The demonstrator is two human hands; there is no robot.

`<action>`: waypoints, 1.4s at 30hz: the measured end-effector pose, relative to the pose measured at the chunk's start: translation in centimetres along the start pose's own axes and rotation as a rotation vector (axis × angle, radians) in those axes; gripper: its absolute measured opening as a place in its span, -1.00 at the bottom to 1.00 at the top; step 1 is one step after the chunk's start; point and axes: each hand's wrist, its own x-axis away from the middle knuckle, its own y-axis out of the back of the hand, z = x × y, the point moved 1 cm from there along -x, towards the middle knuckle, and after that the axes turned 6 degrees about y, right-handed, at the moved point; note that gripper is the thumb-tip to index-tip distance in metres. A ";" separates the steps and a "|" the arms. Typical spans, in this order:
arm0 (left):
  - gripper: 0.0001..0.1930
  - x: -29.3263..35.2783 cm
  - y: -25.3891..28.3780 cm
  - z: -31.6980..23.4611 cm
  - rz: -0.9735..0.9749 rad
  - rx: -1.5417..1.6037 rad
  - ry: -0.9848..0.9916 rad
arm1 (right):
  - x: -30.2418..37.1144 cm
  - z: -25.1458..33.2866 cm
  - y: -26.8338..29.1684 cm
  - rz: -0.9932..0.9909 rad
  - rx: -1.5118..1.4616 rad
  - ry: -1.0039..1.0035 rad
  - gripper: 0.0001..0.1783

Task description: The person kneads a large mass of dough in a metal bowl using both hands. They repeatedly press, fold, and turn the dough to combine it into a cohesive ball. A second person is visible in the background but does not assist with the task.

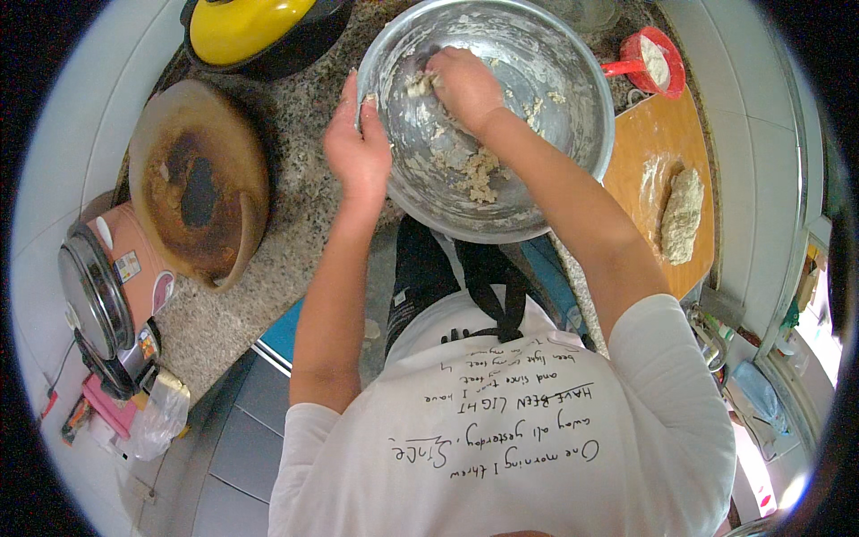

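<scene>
A large metal bowl (573, 161), its inner wall smeared with flour, stands on the counter in front of me. My left hand (358, 148) holds its left rim, with the fingers along the outside and the thumb at the edge. Inside the bowl, my right hand (467, 88) has its fingers curled down against the left inner wall, on a clump of pale dough (420, 85). The fingertips are partly hidden. Crumbly dough bits (480, 174) lie on the bowl's bottom below the right wrist, and smaller scraps stick to the metal around them.
On the right, a wooden board (644, 192) bears a long floury dough lump (683, 215). Beyond it sits a red scoop (673, 85) holding flour. At left are a scorched brown pan (242, 152), a black pot with a yellow lid (246, 31) and a pink cooker (134, 255).
</scene>
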 end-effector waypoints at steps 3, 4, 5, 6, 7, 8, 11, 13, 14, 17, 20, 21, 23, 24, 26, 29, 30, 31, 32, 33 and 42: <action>-0.59 -0.2 -0.1 0.3 -0.009 -0.026 -0.020 | 2.9 0.8 0.0 -0.010 0.130 0.165 -0.78; -0.58 -0.2 0.0 0.2 0.005 -0.028 -0.004 | 4.8 1.6 0.0 0.045 0.073 0.207 -0.75; -0.58 -0.2 0.1 0.0 0.018 -0.030 0.011 | 6.6 2.4 0.2 0.100 0.015 0.248 -0.71; -0.59 -0.2 0.2 -0.2 0.031 -0.023 0.044 | 7.5 2.4 0.6 0.155 -0.044 0.291 -0.68; -0.59 -0.2 0.2 -0.3 0.044 -0.014 0.078 | 7.8 1.6 1.5 0.155 -0.011 0.243 -0.63; -0.60 -0.3 0.2 -0.4 0.056 -0.006 0.112 | 8.1 0.7 2.6 0.155 0.021 0.196 -0.58; -0.59 -0.8 0.1 -0.6 0.048 0.030 0.109 | 6.8 -3.0 5.4 -0.068 0.139 0.015 -0.39; -0.58 -1.1 -0.4 -1.0 0.030 0.035 0.074 | 5.5 -4.5 5.6 -0.167 0.213 -0.049 -0.27; -0.58 -1.2 -0.7 -1.3 0.023 0.038 0.057 | 4.7 -4.3 4.7 -0.154 0.241 -0.045 -0.21; -0.57 -1.3 -0.9 -1.9 0.007 0.011 0.065 | 2.2 0.0 2.1 -0.029 0.157 0.004 -0.18; -0.57 -1.9 -1.6 -1.6 -0.023 0.007 0.022 | 4.0 3.5 1.7 0.082 -0.025 0.144 -0.20; -0.57 -1.8 -1.9 -1.4 -0.020 0.015 0.040 | 5.9 4.2 1.6 0.126 -0.120 0.200 -0.22; -0.57 -1.4 -2.0 -0.9 -0.012 0.031 0.077 | 7.6 3.4 2.5 0.271 -0.209 0.317 -0.24; -0.57 -1.4 -2.0 -0.9 -0.010 0.020 0.084 | 8.3 2.3 3.7 0.374 -0.200 0.378 -0.26; -0.57 -1.4 -2.0 -1.0 -0.002 -0.002 0.092 | 9.7 -0.9 5.5 0.414 -0.176 0.420 -0.35; -0.57 -1.4 -1.5 -1.2 0.011 -0.074 0.018 | 7.8 -4.5 8.3 0.071 -0.004 0.146 -0.59; -0.57 -1.4 -1.3 -1.5 0.012 -0.058 0.015 | 6.6 -5.6 8.3 0.030 0.030 0.020 -0.64; -0.57 -1.5 -1.3 -1.7 0.016 -0.038 0.013 | 4.9 -6.5 8.1 -0.011 0.067 -0.109 -0.68; -0.57 -1.5 -1.3 -1.9 0.019 -0.018 0.011 | 4.1 -6.9 7.8 -0.051 0.103 -0.237 -0.73; -0.57 -1.4 -1.1 -1.9 0.006 -0.015 0.018 | 3.6 -6.0 6.7 -0.061 0.178 -0.196 -0.74; -0.58 -0.2 -0.4 -1.2 0.015 -0.072 0.066 | 6.5 1.6 0.8 0.152 0.015 0.189 -0.84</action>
